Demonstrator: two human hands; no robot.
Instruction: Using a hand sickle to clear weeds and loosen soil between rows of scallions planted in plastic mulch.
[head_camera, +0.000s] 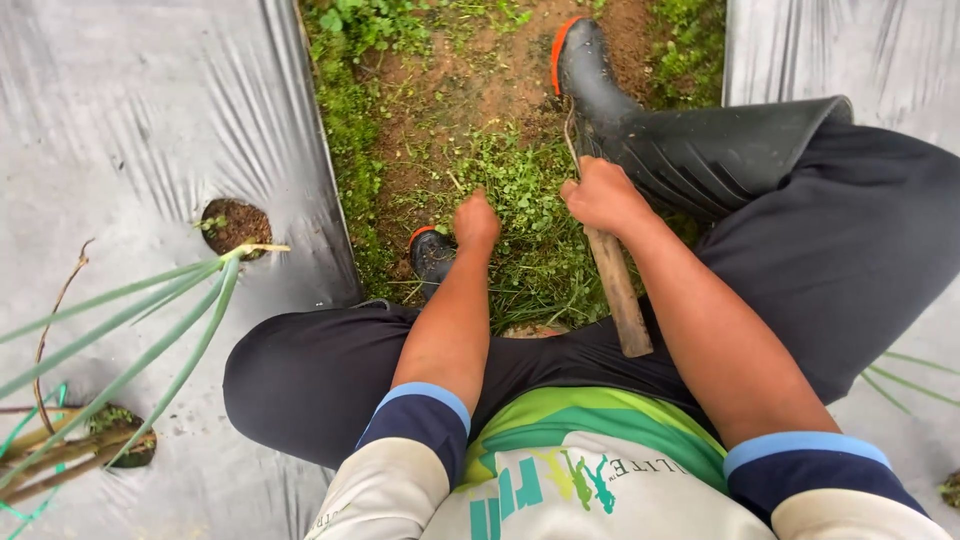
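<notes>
The right hand (603, 195) is clenched around a wooden-handled tool (617, 285), whose metal tip (571, 130) pokes into the weedy furrow (520, 190), as if to loosen roots. Just left of the tool, the left hand (477, 222) bunches closed on weeds (520, 175), between two black rubber boots (640, 120).

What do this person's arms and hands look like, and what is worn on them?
Both hands, the left hand and the right hand, are bare, without gloves. The forearms are bare too. Each sleeve is pushed up: cream cloth ending in a dark navy cuff edged with light blue.
</notes>
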